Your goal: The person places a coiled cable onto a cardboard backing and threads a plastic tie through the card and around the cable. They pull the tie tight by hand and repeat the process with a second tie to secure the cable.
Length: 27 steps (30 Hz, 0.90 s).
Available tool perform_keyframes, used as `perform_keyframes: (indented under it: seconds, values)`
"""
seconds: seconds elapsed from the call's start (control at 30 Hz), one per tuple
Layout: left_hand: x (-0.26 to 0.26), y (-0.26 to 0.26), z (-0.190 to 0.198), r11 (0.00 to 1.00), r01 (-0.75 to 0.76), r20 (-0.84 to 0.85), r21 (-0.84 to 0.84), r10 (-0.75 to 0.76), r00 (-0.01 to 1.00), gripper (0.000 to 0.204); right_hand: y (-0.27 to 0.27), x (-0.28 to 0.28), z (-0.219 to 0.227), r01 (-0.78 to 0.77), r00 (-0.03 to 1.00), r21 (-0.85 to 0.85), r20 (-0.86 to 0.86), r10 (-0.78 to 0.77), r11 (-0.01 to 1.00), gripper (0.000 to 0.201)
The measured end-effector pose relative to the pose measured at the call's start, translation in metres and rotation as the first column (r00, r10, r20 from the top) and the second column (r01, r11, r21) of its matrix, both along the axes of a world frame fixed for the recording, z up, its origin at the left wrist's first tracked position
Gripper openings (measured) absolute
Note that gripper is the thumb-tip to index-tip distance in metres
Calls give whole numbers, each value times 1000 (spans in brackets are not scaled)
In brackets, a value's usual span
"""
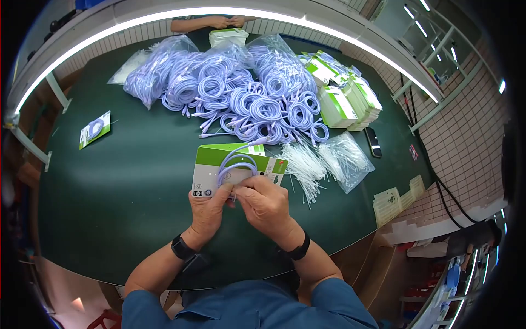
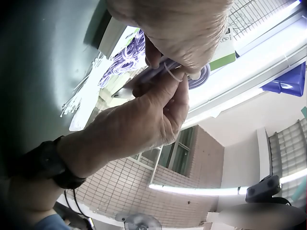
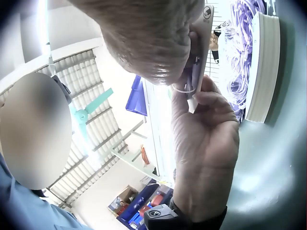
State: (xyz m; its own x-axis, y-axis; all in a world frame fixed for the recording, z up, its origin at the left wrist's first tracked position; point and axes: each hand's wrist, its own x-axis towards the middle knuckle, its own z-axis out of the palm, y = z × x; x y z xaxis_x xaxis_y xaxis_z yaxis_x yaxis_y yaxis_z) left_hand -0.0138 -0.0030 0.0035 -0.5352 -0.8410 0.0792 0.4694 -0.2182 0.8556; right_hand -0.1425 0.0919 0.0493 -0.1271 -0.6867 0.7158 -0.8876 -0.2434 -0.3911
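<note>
My left hand (image 1: 208,213) grips the lower edge of a white and green packaging card (image 1: 206,174). A loop of lilac cable (image 1: 239,164) lies against the card's face, its plug end reaching up past the top edge. My right hand (image 1: 268,204) meets the left at the card's lower edge, its fingertips pinching at a white cable tie (image 3: 184,90). In the left wrist view the cable tie (image 2: 171,72) forms a loop by the bundled cable, right at the fingertips. Both hands hide part of the cable and card.
Behind the card lies a stack of cards (image 3: 264,67). Loose white cable ties (image 1: 304,167) and a bag of them (image 1: 345,156) lie to the right. Coiled lilac cables (image 1: 257,107) heap at the back, beside stacked cards (image 1: 359,101) and a phone (image 1: 373,142). A carded cable (image 1: 95,129) lies left.
</note>
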Motion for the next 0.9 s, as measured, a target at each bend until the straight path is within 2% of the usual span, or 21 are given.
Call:
perform_keyframes:
  seconds: [0.17,0.27,0.33,0.4,0.43,0.47,0.5,0.53,0.57,0.6,0.63,0.67,0.7,0.77,0.8,0.83,0.9]
  values:
    - [-1,-3,-1,999,-16,62,-43,19,998,11,0,-3,-1,-19,997,27,73,17,999,20]
    - [-3,-9,4,1000,-22,19,-18,22,1000,13,3,-12,6,-66,985,-128,152,85,990,20]
    - [-1,-13,7,1000,-30,20,-3,30,999,15,10,-29,12,67,989,-283,149,-25,957,20]
    - [3,-16,14,1000,-4,-45,22,5,999,20,15,-50,6,250,886,-305,456,-89,919,17]
    - [5,-16,17,999,14,-76,32,-12,997,24,17,-59,5,319,752,-188,647,-127,929,14]
    - [8,-16,18,999,23,-45,32,-21,999,24,17,-66,3,361,575,-58,800,-173,931,12]
    - [9,-15,19,998,52,-64,27,-51,997,26,13,-75,-6,374,549,-46,816,-181,926,12]
    - [10,-13,18,996,84,-87,25,-81,993,29,8,-83,-20,146,408,-29,912,-34,989,13]
    - [10,-11,18,993,116,-112,22,-113,987,32,7,-84,-28,-85,223,-65,971,83,994,15]
    - [10,-7,18,991,131,-93,28,-128,987,32,11,-75,-35,-68,204,-64,976,76,996,15]
    - [9,-4,17,990,138,-80,28,-135,988,33,13,-59,-36,-252,-41,-159,987,153,955,21]
    - [9,-1,17,989,144,-67,27,-142,988,34,16,-49,-39,-395,-293,-294,938,184,870,28]
    - [9,2,16,988,149,-57,25,-148,987,35,18,-49,-52,-377,-305,-297,934,185,877,28]
    - [11,6,12,986,169,-40,5,-169,985,36,10,-58,-96,-546,-411,-392,896,171,741,36]
    - [11,7,10,984,175,-37,-22,-176,984,37,8,-57,-100,-618,-457,-438,876,155,652,41]
    - [11,8,9,982,180,-35,-50,-182,983,37,14,-55,-100,-612,-462,-442,873,156,656,41]
    - [11,9,8,981,186,-29,-49,-188,982,38,35,-49,-89,-548,-223,-224,968,118,806,41]
